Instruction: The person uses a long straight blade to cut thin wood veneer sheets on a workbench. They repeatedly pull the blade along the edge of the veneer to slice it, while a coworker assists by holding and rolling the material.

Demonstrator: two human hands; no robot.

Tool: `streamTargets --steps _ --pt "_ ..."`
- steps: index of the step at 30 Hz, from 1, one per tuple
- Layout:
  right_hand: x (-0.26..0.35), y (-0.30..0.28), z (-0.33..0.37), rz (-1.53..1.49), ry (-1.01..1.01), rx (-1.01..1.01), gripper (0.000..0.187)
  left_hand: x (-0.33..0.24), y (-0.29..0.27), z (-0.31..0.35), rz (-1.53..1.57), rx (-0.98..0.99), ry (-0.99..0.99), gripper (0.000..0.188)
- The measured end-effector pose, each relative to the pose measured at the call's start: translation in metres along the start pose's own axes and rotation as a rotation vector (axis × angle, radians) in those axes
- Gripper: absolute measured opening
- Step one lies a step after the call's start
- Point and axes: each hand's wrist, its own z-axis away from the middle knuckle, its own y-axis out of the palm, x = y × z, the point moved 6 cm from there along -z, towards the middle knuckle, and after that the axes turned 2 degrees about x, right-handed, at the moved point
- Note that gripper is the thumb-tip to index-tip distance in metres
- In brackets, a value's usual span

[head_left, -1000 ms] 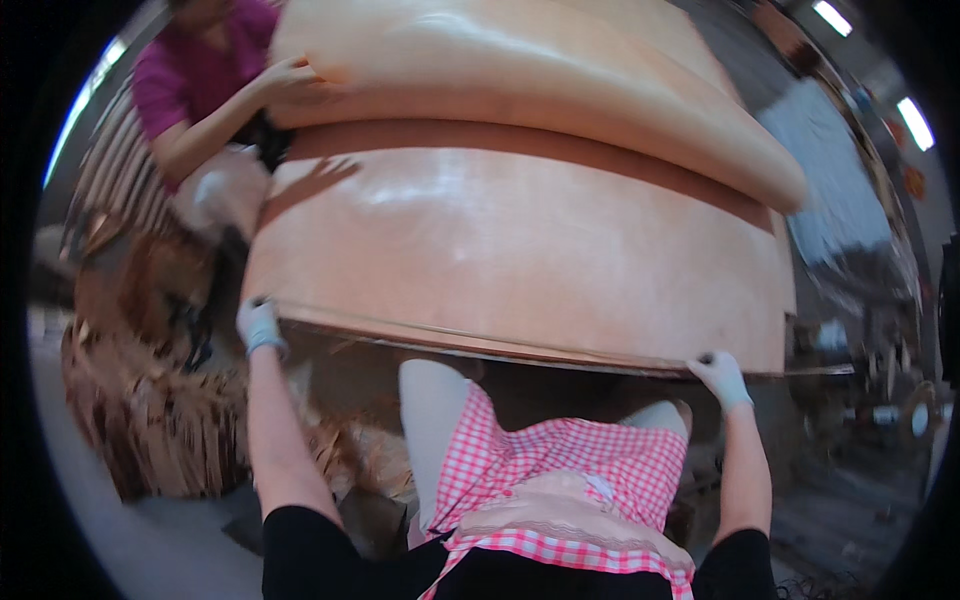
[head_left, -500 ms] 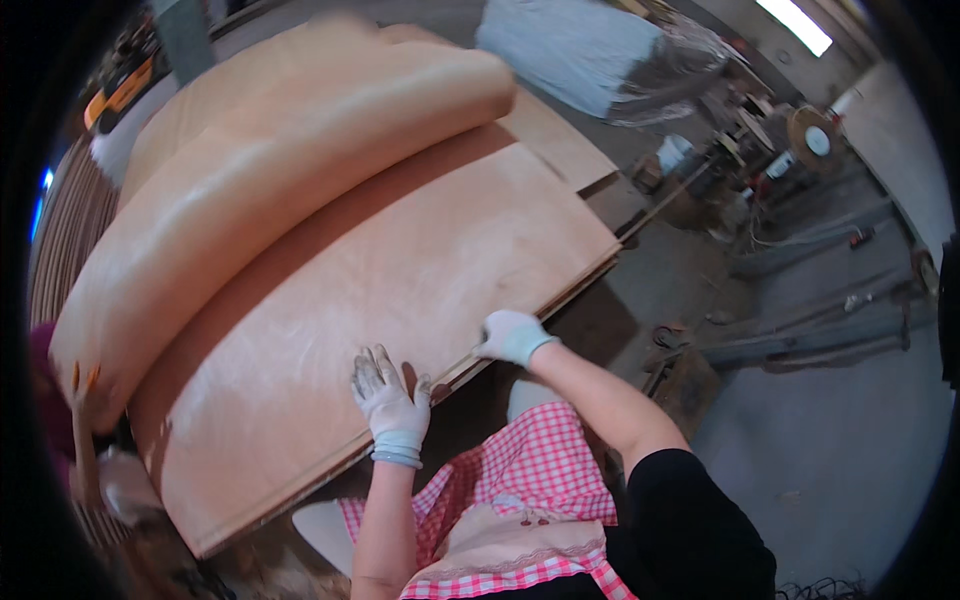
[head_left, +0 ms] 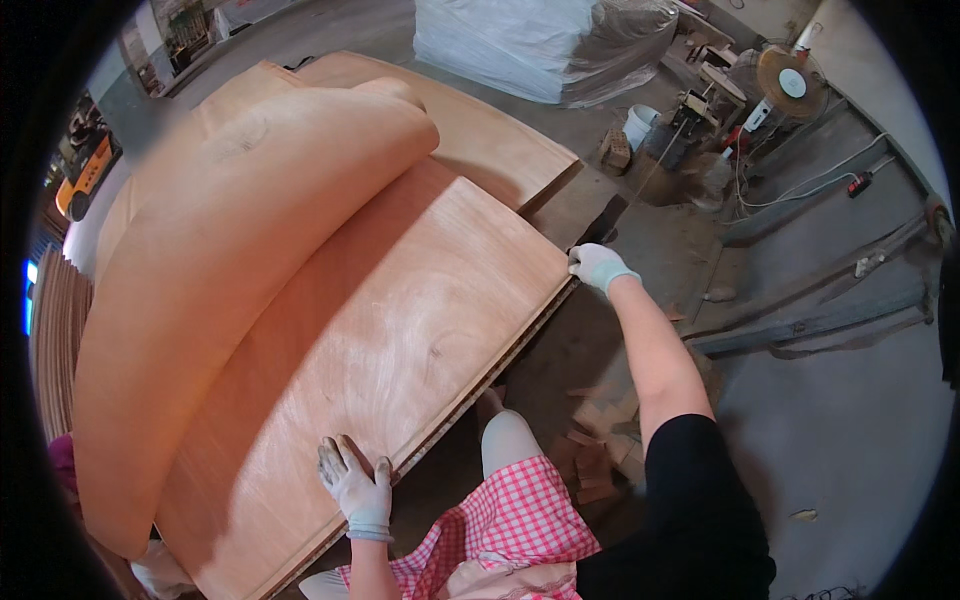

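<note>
A broad, thin wood veneer sheet [head_left: 240,210] curls back over itself across the far side of a stack of flat wooden boards [head_left: 430,310]. On the top board's near edge my left hand [head_left: 357,492], in a pale glove with dirty fingertips, lies flat with its fingers spread. At the right-hand corner of that board, my gloved right hand [head_left: 600,265] has its fingers closed around the corner; the fingertips are partly hidden. The layered edge of the stack shows between my two hands.
A co-worker's maroon sleeve [head_left: 62,465] shows at the left rim. Plastic-wrapped goods [head_left: 510,45], a white bucket [head_left: 640,125] and a round fan [head_left: 790,82] stand beyond. Broken wood pieces [head_left: 600,440] lie on the floor near my legs; metal rails [head_left: 820,310] run along the right.
My right hand has moved along the edge, away and to the right, to the corner. My left hand stays flat near the edge. The curled sheet has shifted; the co-worker's hand is out of sight.
</note>
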Motion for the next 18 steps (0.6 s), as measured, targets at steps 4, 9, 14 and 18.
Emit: streamTargets --steps 4,9,14,18 --pt "-0.067 0.022 0.002 -0.319 0.311 -0.333 0.031 -0.009 0.005 -0.008 0.005 0.007 0.014 0.091" --pt "0.013 0.038 0.064 -0.673 0.018 -0.592 0.029 0.001 -0.004 0.011 0.164 -0.200 0.003 0.065" --pt "0.226 0.082 0.231 -1.013 -0.474 0.086 0.016 -0.080 -0.054 0.053 0.629 -0.215 0.256 0.040" --pt "0.316 0.109 0.315 -1.373 -0.538 0.287 0.011 -0.068 -0.067 0.083 1.009 -0.294 0.308 0.026"
